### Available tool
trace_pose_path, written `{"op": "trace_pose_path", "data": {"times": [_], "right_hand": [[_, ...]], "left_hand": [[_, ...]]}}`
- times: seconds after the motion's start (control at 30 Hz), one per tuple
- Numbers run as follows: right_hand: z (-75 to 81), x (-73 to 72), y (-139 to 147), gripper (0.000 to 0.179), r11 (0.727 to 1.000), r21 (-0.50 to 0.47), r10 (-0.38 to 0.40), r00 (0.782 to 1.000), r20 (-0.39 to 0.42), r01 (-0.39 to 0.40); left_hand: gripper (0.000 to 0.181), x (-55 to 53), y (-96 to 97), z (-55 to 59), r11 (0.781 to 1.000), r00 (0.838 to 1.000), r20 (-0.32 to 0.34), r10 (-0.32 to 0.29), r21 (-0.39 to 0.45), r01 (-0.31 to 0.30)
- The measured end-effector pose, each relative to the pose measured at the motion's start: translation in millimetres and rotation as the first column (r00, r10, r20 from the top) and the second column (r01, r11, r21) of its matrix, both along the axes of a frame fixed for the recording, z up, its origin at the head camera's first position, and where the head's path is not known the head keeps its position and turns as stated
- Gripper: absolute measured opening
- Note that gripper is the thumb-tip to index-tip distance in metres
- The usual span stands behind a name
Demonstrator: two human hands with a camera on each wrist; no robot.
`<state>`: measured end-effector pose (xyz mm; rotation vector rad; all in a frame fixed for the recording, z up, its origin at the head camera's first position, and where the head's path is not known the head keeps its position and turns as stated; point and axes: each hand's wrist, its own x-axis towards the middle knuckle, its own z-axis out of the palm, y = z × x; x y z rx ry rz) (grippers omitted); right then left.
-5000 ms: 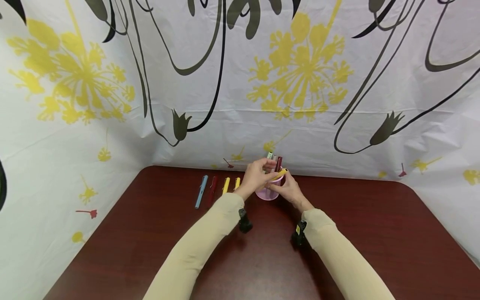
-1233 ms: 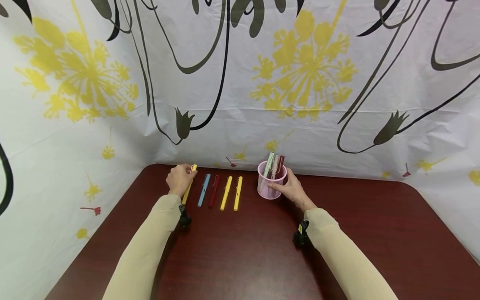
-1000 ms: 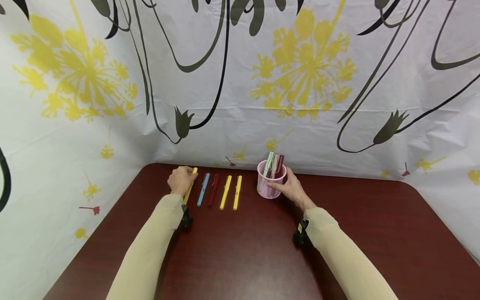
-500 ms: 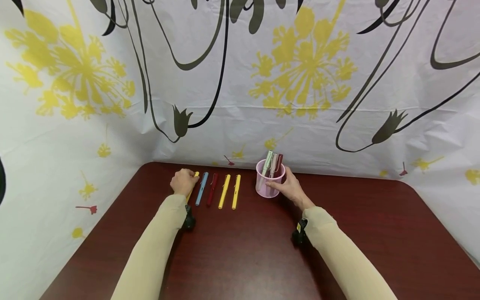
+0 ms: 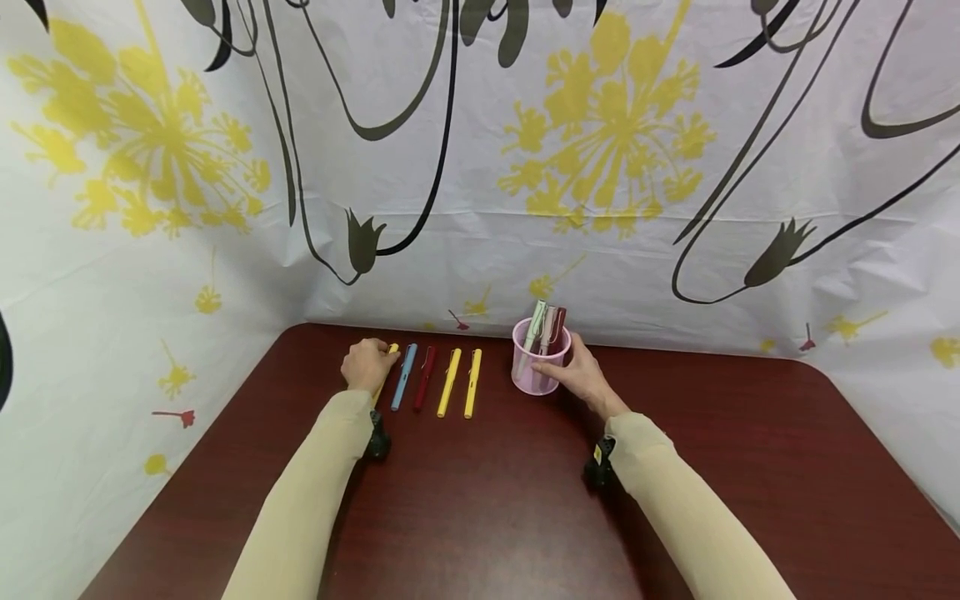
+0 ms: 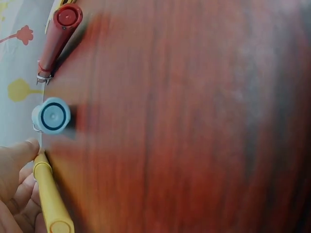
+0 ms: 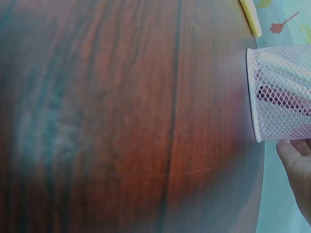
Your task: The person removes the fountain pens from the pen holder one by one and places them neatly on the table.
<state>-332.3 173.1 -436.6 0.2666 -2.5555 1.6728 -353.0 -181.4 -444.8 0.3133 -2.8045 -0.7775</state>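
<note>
My left hand (image 5: 365, 364) is at the left end of a row of pens, its thumb and fingers pinching the upper end of a yellow pen (image 6: 51, 199). Just to its right lies a blue pen (image 5: 404, 377), followed by a dark red pen (image 5: 425, 379), a yellow pen (image 5: 449, 383) and another yellow pen (image 5: 472, 384). My right hand (image 5: 587, 381) grips the right side of a pink mesh pen cup (image 7: 272, 124). Inside the cup lean a pale green pen (image 5: 536, 323), a pale pink pen (image 5: 548, 327) and a dark red pen (image 5: 558, 323).
The dark red-brown wooden table (image 5: 480, 500) has rounded far corners. A white patterned cloth (image 5: 450, 192) hangs right behind its far edge and along the left side. Each wrist carries a small black camera.
Five seconds ago my left hand was at the cup with a yellow pen. That pen now lies leftmost in the row, shifted slightly right toward the blue one. My right hand stays on the cup.
</note>
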Motion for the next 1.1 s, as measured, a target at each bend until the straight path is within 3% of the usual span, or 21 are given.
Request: {"op": "trace_pose_path", "data": {"times": [0.17,0.33,0.5,0.57,0.7,0.8,0.97,1.1], "right_hand": [[-1.4,-1.2,1,0.080,1.000,0.003,0.003,1.000,-0.008,-0.003],[-2.7,-2.8,1,0.079,1.000,0.012,0.002,1.000,-0.008,-0.002],[-2.1,-2.4,0,0.079,1.000,0.008,0.006,1.000,0.000,-0.006],[-2.2,-2.3,1,0.080,1.000,0.012,0.007,1.000,-0.001,-0.007],[-2.3,-1.9,1,0.080,1.000,0.016,0.002,1.000,0.000,-0.002],[-2.0,-1.0,1,0.080,1.000,0.011,0.004,1.000,0.005,-0.004],[-2.9,-1.5,2,0.081,1.000,0.013,0.011,1.000,0.001,-0.011],[-3.1,-2.5,2,0.082,1.000,0.014,0.014,1.000,0.001,-0.014]], "left_hand": [[0.043,1.1,0.7,1.6,1.000,0.999,-0.033,0.000,0.009,0.000],[0.047,0.3,10.2,9.7,1.000,0.993,-0.121,-0.016,0.012,0.018],[0.042,0.3,33.2,22.9,0.987,0.968,-0.232,-0.097,0.101,0.123],[0.041,1.6,48.5,30.8,0.960,0.955,-0.260,-0.142,0.200,0.197],[0.038,6.3,86.0,46.5,0.853,0.933,-0.283,-0.223,0.407,0.327],[0.037,9.8,113.7,54.6,0.793,0.921,-0.290,-0.259,0.482,0.374],[0.037,9.3,150.3,60.0,0.759,0.904,-0.316,-0.286,0.501,0.415],[0.037,6.9,169.1,63.5,0.751,0.899,-0.320,-0.300,0.501,0.429]]}}
